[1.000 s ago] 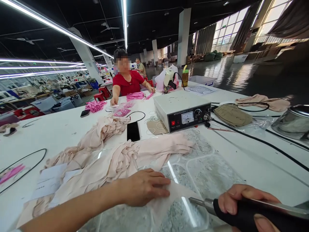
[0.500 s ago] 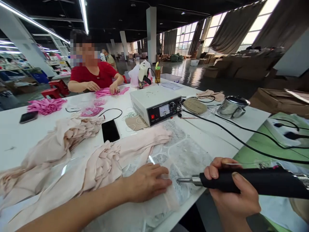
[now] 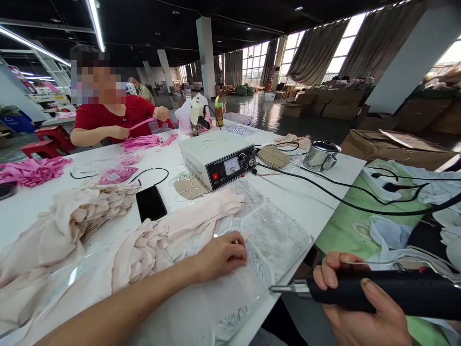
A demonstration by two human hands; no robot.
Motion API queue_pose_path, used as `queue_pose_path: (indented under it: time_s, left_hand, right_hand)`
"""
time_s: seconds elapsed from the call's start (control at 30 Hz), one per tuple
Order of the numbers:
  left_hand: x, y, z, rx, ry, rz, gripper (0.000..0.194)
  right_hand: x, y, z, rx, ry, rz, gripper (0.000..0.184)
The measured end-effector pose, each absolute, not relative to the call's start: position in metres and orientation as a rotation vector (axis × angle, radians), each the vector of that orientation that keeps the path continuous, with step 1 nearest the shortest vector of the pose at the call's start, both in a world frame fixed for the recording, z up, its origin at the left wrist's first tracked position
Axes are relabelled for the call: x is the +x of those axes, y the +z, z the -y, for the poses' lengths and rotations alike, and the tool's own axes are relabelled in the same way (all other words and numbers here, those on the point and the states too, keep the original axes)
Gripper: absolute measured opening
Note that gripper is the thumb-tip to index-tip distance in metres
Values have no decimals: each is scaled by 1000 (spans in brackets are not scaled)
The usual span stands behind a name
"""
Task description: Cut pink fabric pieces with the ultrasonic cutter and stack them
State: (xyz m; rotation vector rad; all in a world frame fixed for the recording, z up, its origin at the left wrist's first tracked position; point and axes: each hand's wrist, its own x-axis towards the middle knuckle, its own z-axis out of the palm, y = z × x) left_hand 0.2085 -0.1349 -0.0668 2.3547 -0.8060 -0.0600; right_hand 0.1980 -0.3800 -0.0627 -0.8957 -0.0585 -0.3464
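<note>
My left hand lies on pale pink fabric pieces over a clear glass sheet on the white table, its fingers curled down on the cloth. My right hand is wrapped round a black handheld tool with a metal tip. The tip hangs just off the table's near edge, right of my left hand. A black cable runs from the tool to a white control box.
Another stack of pink fabric and a black phone lie to the left. A person in a red shirt handles bright pink strips across the table. A steel mug stands at the right; cardboard boxes lie beyond.
The view has swung right. My right hand has drawn the tool back from the fabric, past the table edge. My left hand stays on the cloth, its fingers more curled.
</note>
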Motion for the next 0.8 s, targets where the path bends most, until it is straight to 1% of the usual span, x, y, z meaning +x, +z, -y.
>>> queue_pose_path:
  time_s: [0.13,0.37,0.63,0.8]
  left_hand:
    - [208,-63,134,2299,-108,764,16]
    - [209,-56,134,2215,-188,705,10]
    - [207,-52,134,2204,-240,701,15]
    - [209,-52,133,2205,-251,728,13]
  right_hand:
    - [195,-63,376,-888,-365,52,14]
    - [192,-62,373,-891,-340,28,16]
    - [196,-58,365,-863,-337,23,19]
    - [201,-58,362,-813,-351,20,15]
